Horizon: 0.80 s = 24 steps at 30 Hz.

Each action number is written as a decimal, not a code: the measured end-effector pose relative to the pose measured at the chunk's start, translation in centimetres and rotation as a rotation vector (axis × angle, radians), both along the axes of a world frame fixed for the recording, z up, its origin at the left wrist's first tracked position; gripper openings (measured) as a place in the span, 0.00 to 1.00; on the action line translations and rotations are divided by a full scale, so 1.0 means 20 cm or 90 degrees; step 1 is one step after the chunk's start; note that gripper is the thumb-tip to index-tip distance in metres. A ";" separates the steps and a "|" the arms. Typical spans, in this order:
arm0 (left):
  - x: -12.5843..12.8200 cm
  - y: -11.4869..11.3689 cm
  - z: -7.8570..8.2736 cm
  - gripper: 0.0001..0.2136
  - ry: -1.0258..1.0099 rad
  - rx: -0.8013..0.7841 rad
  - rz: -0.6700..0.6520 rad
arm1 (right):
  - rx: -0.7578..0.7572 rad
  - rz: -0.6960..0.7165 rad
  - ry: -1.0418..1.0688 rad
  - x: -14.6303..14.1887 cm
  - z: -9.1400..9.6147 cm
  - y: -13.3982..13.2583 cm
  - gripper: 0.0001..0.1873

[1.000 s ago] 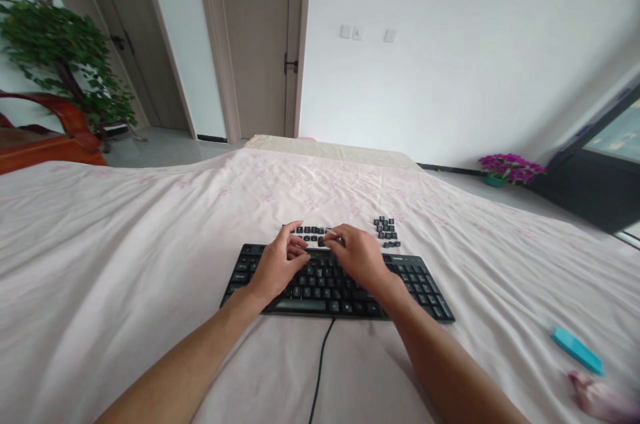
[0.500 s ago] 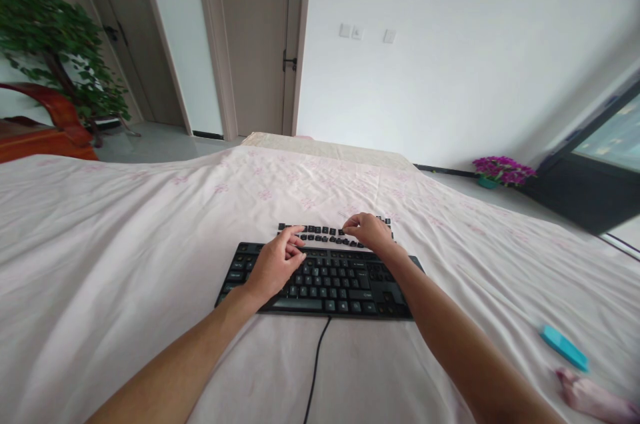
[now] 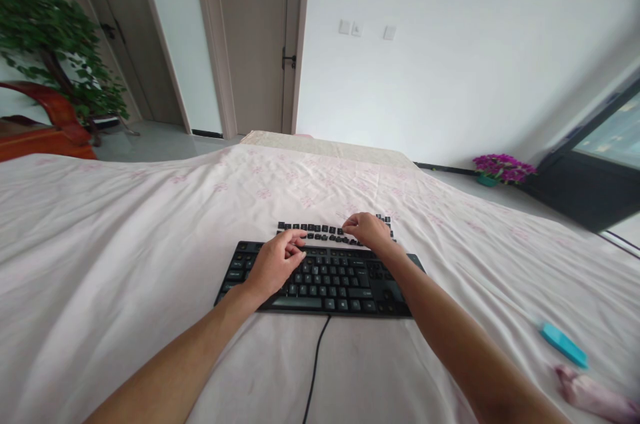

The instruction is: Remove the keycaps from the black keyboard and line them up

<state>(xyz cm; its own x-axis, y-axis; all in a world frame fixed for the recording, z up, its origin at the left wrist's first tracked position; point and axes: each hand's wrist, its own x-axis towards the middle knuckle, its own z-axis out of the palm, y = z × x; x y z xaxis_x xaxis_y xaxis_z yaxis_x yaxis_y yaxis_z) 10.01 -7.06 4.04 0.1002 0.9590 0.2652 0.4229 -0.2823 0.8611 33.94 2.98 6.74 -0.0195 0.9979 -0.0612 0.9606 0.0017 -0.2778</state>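
Note:
A black wired keyboard (image 3: 325, 284) lies on a pale pink sheet (image 3: 125, 244). Just beyond its far edge sits a row of loose black keycaps (image 3: 315, 231). My left hand (image 3: 275, 264) rests over the keyboard's upper left part, fingers curled with thumb and forefinger pinched together; what they hold is too small to name. My right hand (image 3: 367, 229) reaches past the keyboard's far edge onto the loose keycaps, fingers curled down on them. More loose keycaps (image 3: 386, 219) peek out behind that hand.
The keyboard's cable (image 3: 314, 371) runs toward me. A teal flat object (image 3: 563, 344) and a pink cloth bundle (image 3: 590, 394) lie at the right. Beyond the sheet are doors (image 3: 255, 37), a green plant (image 3: 55, 44), a red wooden chair (image 3: 45, 124) and purple flowers (image 3: 503, 167).
My right hand has left the keyboard's upper middle and moved forward and right onto the loose keycaps. The left hand has stayed in place. The view shifted slightly.

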 end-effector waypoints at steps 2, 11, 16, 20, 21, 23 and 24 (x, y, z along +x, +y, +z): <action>0.00 0.00 0.00 0.17 0.001 0.002 -0.002 | 0.003 -0.003 0.001 0.00 0.01 0.00 0.11; 0.00 -0.01 0.02 0.16 0.034 0.028 -0.010 | 0.151 0.168 0.227 -0.03 0.18 -0.13 0.27; 0.00 -0.02 0.01 0.12 0.094 0.049 -0.026 | 0.195 0.277 0.311 -0.10 0.24 -0.31 0.28; 0.01 -0.03 0.01 0.11 0.133 0.074 -0.038 | 0.058 0.221 0.423 -0.14 0.15 -0.38 0.18; 0.01 -0.03 0.01 0.11 0.141 0.079 -0.039 | 0.034 0.220 0.439 -0.15 0.13 -0.39 0.15; 0.01 -0.03 0.01 0.11 0.157 0.084 -0.040 | 0.023 0.239 0.458 -0.16 0.09 -0.39 0.13; 0.01 -0.03 0.01 0.11 0.165 0.085 -0.041 | 0.031 0.251 0.464 -0.16 0.07 -0.39 0.12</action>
